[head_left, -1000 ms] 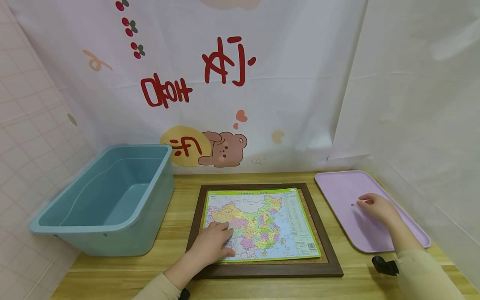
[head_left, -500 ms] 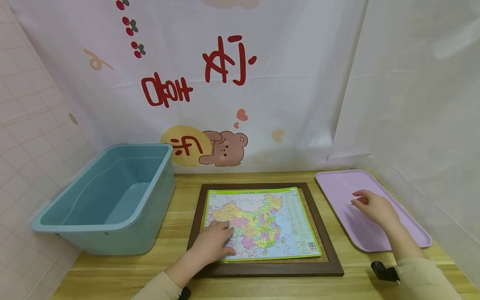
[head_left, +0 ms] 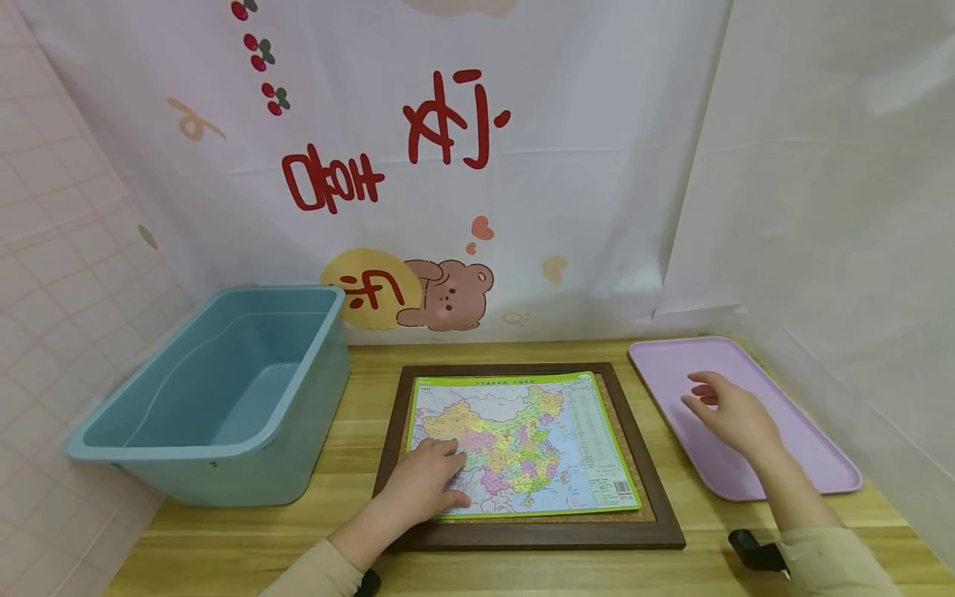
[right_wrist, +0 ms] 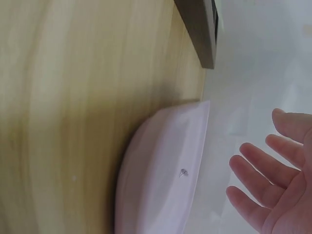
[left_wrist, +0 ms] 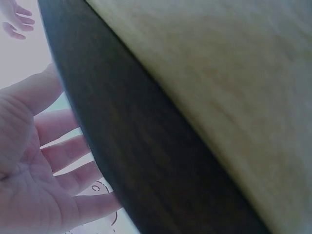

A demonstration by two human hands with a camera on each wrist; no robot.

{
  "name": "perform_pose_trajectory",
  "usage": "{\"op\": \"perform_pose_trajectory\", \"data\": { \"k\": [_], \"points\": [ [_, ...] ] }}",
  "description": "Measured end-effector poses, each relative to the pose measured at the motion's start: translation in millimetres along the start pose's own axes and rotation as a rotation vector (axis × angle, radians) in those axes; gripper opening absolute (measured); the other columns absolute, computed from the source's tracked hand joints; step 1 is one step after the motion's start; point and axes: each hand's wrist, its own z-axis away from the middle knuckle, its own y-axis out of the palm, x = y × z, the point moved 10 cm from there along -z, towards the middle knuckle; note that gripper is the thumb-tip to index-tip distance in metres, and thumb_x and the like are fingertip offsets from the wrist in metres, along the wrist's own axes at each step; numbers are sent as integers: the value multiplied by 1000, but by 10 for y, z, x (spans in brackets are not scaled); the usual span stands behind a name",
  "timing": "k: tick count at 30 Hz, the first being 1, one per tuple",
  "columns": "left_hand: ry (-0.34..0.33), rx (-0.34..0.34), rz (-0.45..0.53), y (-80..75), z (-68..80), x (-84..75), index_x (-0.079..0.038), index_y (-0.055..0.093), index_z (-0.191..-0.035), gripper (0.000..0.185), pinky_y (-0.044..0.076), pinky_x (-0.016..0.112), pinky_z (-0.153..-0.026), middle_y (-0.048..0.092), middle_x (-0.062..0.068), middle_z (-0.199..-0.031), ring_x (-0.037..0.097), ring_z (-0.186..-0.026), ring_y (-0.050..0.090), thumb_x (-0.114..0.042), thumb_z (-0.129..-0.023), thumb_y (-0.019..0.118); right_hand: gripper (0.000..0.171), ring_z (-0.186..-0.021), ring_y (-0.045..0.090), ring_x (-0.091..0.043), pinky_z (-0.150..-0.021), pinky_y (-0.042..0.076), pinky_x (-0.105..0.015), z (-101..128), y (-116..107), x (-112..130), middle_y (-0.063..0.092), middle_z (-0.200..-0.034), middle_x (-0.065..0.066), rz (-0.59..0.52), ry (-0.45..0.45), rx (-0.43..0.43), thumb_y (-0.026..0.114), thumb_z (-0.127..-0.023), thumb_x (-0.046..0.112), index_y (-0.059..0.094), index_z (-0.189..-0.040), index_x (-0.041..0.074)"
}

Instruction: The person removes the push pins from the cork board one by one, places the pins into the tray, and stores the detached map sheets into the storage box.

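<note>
In the head view a colourful map sheet (head_left: 492, 448) with a green border lies on a cork board (head_left: 634, 516) in a dark wooden frame (head_left: 537, 537). My left hand (head_left: 419, 481) rests on the map's lower left part, fingers spread, and shows beside the frame edge (left_wrist: 122, 107) in the left wrist view. Over the left half of a lilac tray (head_left: 813, 456) is my right hand (head_left: 734, 414), its fingers loosely bent and thumb apart. The right wrist view shows nothing between its fingers (right_wrist: 263, 170). A small greyish object (right_wrist: 183, 172) is seen against the tray there.
To the left stands a deep blue-green plastic tub (head_left: 313, 414). Everything sits on a wood-grain table (head_left: 358, 448). A white printed sheet (head_left: 597, 166) hangs behind it, and further white sheeting (head_left: 843, 207) is close along the right side.
My right hand has moved left over the tray, and its thumb and fingers have parted. The small dark object seen by its fingertips is now hidden in the head view. My left hand stays put.
</note>
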Motion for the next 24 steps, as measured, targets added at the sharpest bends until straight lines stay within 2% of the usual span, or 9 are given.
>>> {"op": "perform_pose_trajectory", "data": {
  "k": [14,24],
  "points": [
    [3,-12,3,0,4,-2,-3,70,-121,60,54,45,-88,63,16,-128,34,-112,59,-48,-80,77,51,-105,62,-48,-85,46,-63,29,60,205,61,-122,-31,-32,-32,-7,66,-96,24,50,-137,-4],
    [26,13,35,-15,22,17,-5,68,-125,59,53,46,-90,61,16,-131,33,-116,58,-44,-82,78,53,-107,61,-49,-87,49,-61,75,164,290,59,-124,-32,-92,-53,13,66,-96,20,47,-139,-5]
  ]
}}
